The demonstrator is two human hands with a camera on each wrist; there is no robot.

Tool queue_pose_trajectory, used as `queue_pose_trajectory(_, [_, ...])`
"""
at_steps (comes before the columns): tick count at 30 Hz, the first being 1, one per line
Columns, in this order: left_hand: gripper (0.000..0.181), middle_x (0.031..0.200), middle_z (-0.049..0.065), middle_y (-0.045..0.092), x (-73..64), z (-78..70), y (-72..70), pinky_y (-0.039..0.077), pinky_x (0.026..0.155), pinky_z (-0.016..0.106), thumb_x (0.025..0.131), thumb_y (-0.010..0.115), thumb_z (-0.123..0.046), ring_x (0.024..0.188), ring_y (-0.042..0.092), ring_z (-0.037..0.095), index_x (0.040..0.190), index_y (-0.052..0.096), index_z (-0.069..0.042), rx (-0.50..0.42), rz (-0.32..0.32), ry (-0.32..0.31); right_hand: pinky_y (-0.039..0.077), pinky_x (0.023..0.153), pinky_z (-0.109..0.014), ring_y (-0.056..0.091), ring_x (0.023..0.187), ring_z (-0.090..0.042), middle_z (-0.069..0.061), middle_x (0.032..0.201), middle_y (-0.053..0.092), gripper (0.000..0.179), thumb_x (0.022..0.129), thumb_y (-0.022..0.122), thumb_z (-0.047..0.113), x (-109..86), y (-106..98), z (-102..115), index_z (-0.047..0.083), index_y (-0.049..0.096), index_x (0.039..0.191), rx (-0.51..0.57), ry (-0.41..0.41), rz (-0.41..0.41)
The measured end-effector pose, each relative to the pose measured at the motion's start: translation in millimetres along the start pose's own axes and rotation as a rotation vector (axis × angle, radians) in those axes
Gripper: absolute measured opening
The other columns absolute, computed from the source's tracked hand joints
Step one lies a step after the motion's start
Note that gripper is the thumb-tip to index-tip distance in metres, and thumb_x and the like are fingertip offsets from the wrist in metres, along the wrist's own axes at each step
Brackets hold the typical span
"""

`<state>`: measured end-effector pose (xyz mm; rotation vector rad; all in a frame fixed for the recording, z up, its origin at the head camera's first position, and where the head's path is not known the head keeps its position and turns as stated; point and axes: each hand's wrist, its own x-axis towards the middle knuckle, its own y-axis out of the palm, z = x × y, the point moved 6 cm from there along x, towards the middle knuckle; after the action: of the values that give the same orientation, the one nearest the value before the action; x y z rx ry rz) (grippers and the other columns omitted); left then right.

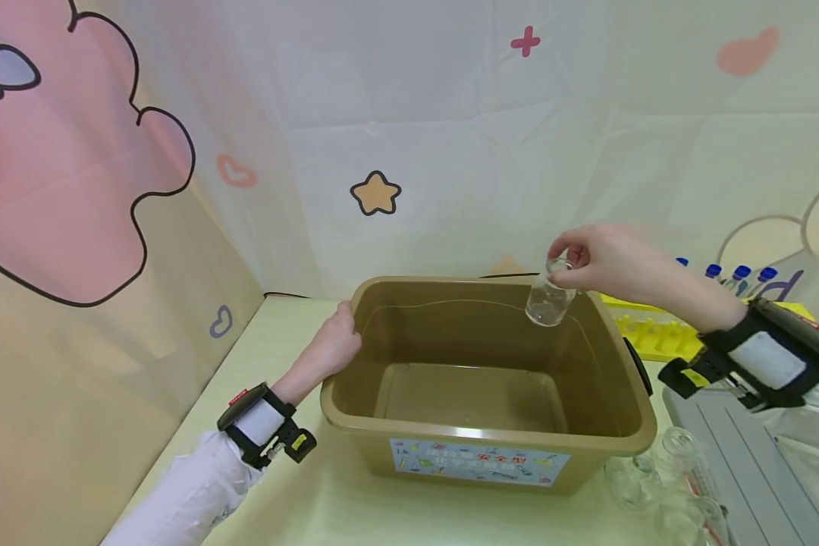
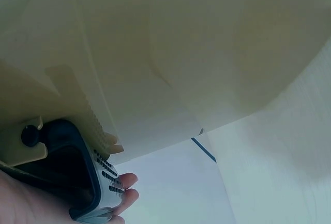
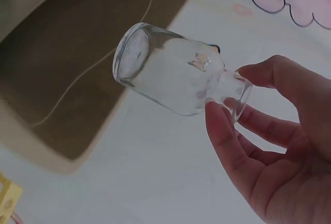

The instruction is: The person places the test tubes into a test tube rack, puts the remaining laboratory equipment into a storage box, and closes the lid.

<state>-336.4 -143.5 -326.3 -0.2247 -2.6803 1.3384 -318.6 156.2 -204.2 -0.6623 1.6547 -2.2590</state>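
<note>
A deep brown plastic bin with a printed label on its front stands on the table. My left hand grips its left side; in the left wrist view the fingers come round the dark side handle. Over the bin's far right corner, my right hand holds a small clear glass bottle. Thumb and fingers pinch the bottle by its neck, and its base tilts down toward the bin. The right wrist view shows the bottle as see-through, with no contents visible.
Right of the bin is a yellow rack, with several blue-capped tubes behind it. Clear glass vessels stand by the bin's front right corner, beside a grey ridged board. A printed cloth backdrop hangs behind.
</note>
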Motion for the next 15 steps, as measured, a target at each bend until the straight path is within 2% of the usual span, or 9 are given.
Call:
queue_pose_trajectory(7, [0.046, 0.105, 0.028, 0.049, -0.3, 1.3, 0.3, 0.044, 0.075, 0.042, 0.082, 0.038, 0.003, 0.092, 0.052, 0.033, 0.125, 0.027, 0.016, -0.008, -0.002, -0.004, 0.039, 0.055, -0.032, 0.047, 0.064, -0.018, -0.003, 0.072, 0.054, 0.019, 0.079, 0.065, 0.015, 29.1, 27.2, 32.3, 0.003, 0.064, 0.094, 0.07, -0.106, 0.063])
queue_pose_trajectory(15, [0.044, 0.104, 0.029, 0.05, 0.4, -1.5, 0.8, 0.042, 0.077, 0.043, 0.082, 0.039, 0.004, 0.093, 0.051, 0.034, 0.122, 0.029, 0.017, 0.002, -0.018, 0.005, 0.038, 0.057, -0.031, 0.047, 0.063, -0.016, -0.001, 0.068, 0.052, 0.018, 0.076, 0.067, 0.015, 56.4, 57.9, 53.6, 0.005, 0.064, 0.091, 0.045, -0.167, 0.124])
